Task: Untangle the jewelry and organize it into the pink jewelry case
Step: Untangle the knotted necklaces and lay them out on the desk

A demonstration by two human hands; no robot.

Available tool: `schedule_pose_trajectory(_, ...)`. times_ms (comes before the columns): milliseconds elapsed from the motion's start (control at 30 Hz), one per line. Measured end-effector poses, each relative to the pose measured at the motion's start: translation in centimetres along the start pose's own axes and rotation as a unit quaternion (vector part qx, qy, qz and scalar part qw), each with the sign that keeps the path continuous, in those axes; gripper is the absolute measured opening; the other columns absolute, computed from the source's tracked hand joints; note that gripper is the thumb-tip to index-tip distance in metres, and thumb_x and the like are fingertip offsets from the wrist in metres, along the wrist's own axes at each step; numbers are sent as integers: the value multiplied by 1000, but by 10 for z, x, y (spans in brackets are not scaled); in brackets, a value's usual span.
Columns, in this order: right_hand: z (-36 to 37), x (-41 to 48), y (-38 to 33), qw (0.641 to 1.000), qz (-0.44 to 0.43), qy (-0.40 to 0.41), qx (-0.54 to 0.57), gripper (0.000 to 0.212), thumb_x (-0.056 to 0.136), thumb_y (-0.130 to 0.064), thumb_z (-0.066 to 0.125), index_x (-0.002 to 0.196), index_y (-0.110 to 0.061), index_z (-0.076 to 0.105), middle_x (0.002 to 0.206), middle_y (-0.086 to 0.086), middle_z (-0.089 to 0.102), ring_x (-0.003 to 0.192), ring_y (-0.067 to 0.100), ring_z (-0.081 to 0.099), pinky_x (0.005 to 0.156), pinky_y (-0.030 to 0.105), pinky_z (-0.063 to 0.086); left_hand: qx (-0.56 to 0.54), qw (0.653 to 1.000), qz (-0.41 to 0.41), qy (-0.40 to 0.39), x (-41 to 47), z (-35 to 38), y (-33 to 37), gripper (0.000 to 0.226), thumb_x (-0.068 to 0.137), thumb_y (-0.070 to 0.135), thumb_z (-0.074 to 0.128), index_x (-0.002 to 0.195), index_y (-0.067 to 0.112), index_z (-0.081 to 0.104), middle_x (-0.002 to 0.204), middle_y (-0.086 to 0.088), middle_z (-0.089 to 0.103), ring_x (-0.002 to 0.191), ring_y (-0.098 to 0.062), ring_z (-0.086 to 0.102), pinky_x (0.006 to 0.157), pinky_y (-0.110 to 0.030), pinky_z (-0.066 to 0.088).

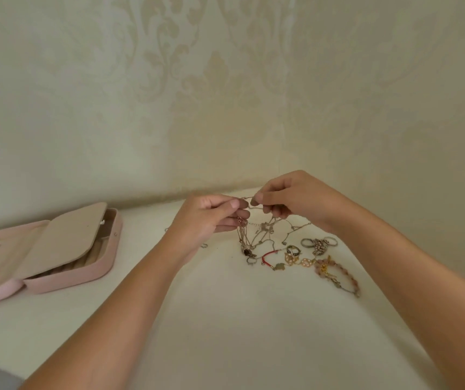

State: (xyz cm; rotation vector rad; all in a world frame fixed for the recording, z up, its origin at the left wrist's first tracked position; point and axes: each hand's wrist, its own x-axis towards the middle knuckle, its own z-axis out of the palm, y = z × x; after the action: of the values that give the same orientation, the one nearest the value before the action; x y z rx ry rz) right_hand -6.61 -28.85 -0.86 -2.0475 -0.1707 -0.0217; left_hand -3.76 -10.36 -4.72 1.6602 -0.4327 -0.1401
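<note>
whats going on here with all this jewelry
A person is working on a tangle of thin gold-coloured chains, held up off the white tabletop. The left hand pinches one side of it and the right hand pinches a strand at the top. A red cord bracelet, a pink beaded bracelet and some silver rings lie loose nearby. The pink jewelry case sits open at the left.

pink jewelry case (71, 278) cut off at left, flap (65, 243) hiding its compartments, chain tangle (262, 229) indistinct
</note>
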Motion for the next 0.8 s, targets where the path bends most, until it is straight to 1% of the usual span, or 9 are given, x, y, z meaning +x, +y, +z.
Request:
schedule_pose_trajectory(100, 8, -11, 10, 995, 8, 4, 97, 12, 91, -11, 62, 91, -6, 72, 68, 0, 62, 60, 8, 56, 67, 22, 48, -57, 998, -10, 11, -8, 2, -5, 18, 94, 14, 57, 104, 7, 71, 94, -10, 74, 87, -22, 72, 80, -27, 58)
schedule_pose_trajectory(200, 16, -21, 7, 978, 26, -18, 205, 23, 91, -23, 61, 71, -12, 60, 56, -2, 48, 58, 12, 52, 75, 27, 45, -90, 996, -20, -2, -13, 5, -4, 14, 91, 15, 61, 96, 5, 71, 80, -5, 72, 70, -16, 69, 69, -24, 57)
schedule_pose_trajectory(300, 25, -25, 3, 911, 21, -43, 410, 24, 85, -31, 57, 68, -15, 51, 51, -3, 38, 56, 14, 50, 79, 30, 41, -47, 998, -37, -24, -18, 12, -3, 10, 85, 16, 68, 83, 7, 68, 67, -2, 68, 51, -12, 61, 54, -22, 52)
schedule_pose_trajectory(367, 29, -26, 4, 872, -11, -54, 486, 16, 88, -26, 52, 86, -12, 59, 54, -4, 40, 55, 11, 50, 80, 31, 42, -42, 996, -48, -59, -20, 17, -4, 10, 84, 17, 68, 79, 7, 66, 65, -2, 67, 51, -11, 60, 51, -21, 51)
schedule_pose_trajectory(433, 29, -27, 7, 881, -34, -62, 468, 22, 92, -21, 47, 109, -15, 61, 58, -5, 43, 56, 10, 48, 80, 29, 45, -42, 992, -55, -101, -21, 18, -6, 12, 82, 18, 68, 80, 6, 67, 67, -3, 67, 56, -13, 62, 55, -22, 51)
schedule_pose_trajectory(500, 26, -28, 12, 921, -50, -56, 383, 25, 98, -17, 43, 117, -19, 60, 59, -4, 47, 60, 11, 51, 81, 30, 44, -52, 989, -56, -123, -20, 18, -8, 17, 77, 21, 70, 84, 5, 69, 74, -6, 70, 66, -16, 67, 62, -23, 54)
schedule_pose_trajectory(600, 21, -30, 21, 975, -46, -11, 219, 23, 101, -15, 42, 108, -14, 64, 59, -1, 52, 61, 13, 54, 78, 31, 46, -71, 988, -60, -123, -17, 15, -12, 28, 74, 23, 69, 96, 6, 72, 90, -9, 74, 85, -18, 72, 74, -26, 57)
schedule_pose_trajectory(667, 17, -31, 25, 978, -26, 8, 207, 22, 101, -15, 44, 103, -12, 65, 56, -2, 49, 55, 12, 51, 76, 31, 50, -71, 989, -67, -108, -15, 12, -14, 27, 72, 23, 69, 94, 7, 72, 90, -7, 75, 86, -16, 72, 74, -24, 57)
schedule_pose_trajectory(800, 4, -32, 27, 971, -1, 31, 236, 17, 97, -13, 51, 97, -8, 68, 54, -3, 45, 42, 9, 36, 48, 21, 45, -131, 985, -90, -65, -10, 6, -14, 19, 70, 23, 69, 79, 7, 67, 73, -3, 69, 70, -15, 69, 68, -23, 57)
